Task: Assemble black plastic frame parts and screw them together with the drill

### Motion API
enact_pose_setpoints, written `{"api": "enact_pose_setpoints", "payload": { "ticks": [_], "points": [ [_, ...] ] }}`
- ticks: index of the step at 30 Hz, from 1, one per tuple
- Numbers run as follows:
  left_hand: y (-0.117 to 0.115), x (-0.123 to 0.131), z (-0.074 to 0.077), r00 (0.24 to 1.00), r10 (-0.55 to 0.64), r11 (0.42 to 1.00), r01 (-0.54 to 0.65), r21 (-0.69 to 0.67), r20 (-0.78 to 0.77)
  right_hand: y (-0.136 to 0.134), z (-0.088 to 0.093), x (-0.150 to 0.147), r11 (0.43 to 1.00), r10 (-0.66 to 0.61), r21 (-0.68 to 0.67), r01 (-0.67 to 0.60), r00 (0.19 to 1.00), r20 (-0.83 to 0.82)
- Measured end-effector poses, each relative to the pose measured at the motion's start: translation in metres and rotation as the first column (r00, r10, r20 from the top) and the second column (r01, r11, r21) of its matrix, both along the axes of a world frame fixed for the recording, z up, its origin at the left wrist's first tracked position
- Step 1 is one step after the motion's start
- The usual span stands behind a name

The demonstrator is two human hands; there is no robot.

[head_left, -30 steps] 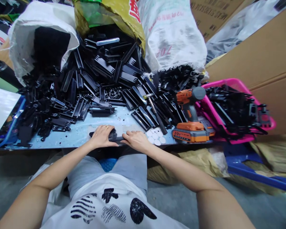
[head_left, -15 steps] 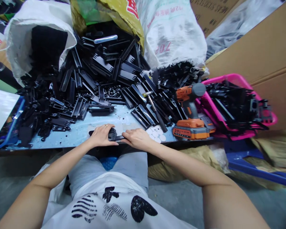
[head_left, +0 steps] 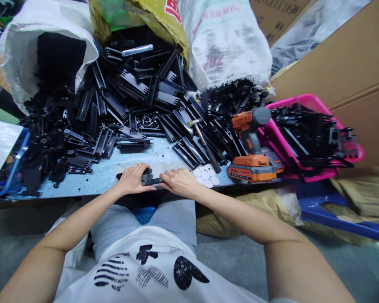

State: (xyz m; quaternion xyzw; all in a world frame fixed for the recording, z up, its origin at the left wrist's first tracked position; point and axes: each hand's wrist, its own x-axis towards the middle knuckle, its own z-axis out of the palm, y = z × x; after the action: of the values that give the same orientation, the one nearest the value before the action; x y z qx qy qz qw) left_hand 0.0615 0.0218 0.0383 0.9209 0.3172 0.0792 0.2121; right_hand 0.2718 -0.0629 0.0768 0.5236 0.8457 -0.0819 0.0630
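Note:
At the front edge of the light-blue bench top (head_left: 164, 151), my left hand (head_left: 133, 178) curls over a long black part (head_left: 146, 177), thumb on the near side and fingers on the far side. The part has a rounded, raised piece near its middle. My right hand (head_left: 178, 182) is closed around the part's right end, and its fingertips hide that end. Just right of this hand lie several white round discs (head_left: 206, 174). A hammer (head_left: 205, 145) with a black grip rests on black parts beyond them.
An orange cordless drill (head_left: 252, 145) stands at the right, beside a pink basket (head_left: 309, 101) full of black parts. Piles of black slotted parts (head_left: 132, 84) cover the back, spilling from white and yellow sacks (head_left: 224, 42). A blue tray (head_left: 11, 168) sits far left.
Both hands keep their hold on the black part, with hardly any movement. The whole view has shifted slightly.

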Motion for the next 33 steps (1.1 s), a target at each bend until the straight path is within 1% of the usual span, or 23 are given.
{"api": "enact_pose_setpoints", "payload": {
  "ticks": [6,8,13,16,20,23,26,28,29,33],
  "points": [
    [0.0,-0.003,-0.011,0.995,-0.017,0.995,0.008,0.096,0.094,-0.003,0.002,-0.007,0.997,-0.018,0.08,0.015,0.999,0.041],
    [0.001,-0.005,-0.012,0.993,-0.028,0.994,0.016,0.107,0.117,-0.004,0.003,-0.009,0.995,-0.006,0.096,0.001,0.999,0.05],
    [0.004,-0.007,-0.011,0.99,-0.027,0.998,0.018,0.062,0.139,0.0,0.005,-0.007,0.993,0.041,0.107,-0.046,0.998,0.049],
    [0.008,-0.005,-0.008,0.992,-0.018,1.0,0.015,0.02,0.126,0.007,0.005,-0.002,0.988,0.094,0.116,-0.099,0.994,0.047],
    [0.009,-0.003,-0.007,0.995,-0.003,1.0,0.005,-0.018,0.1,0.017,0.006,0.003,0.982,0.13,0.129,-0.137,0.989,0.066],
    [0.003,-0.004,-0.011,0.991,-0.009,0.998,0.001,0.058,0.131,0.02,0.006,0.002,0.978,0.164,0.118,-0.173,0.983,0.082],
    [-0.003,-0.004,-0.017,0.983,0.038,0.988,-0.065,0.142,0.181,0.016,0.003,-0.002,0.978,0.105,0.17,-0.118,0.991,0.082],
    [-0.005,-0.005,-0.02,0.98,0.049,0.984,-0.08,0.158,0.193,0.013,0.001,-0.003,0.976,0.062,0.204,-0.077,0.995,0.079],
    [-0.005,-0.005,-0.02,0.981,0.042,0.985,-0.072,0.156,0.188,0.012,0.001,-0.003,0.975,0.061,0.21,-0.076,0.995,0.079],
    [-0.002,-0.003,-0.021,0.991,0.002,0.989,-0.022,0.143,0.137,0.012,-0.002,0.004,0.973,0.134,0.175,-0.147,0.987,0.084]
  ]
}}
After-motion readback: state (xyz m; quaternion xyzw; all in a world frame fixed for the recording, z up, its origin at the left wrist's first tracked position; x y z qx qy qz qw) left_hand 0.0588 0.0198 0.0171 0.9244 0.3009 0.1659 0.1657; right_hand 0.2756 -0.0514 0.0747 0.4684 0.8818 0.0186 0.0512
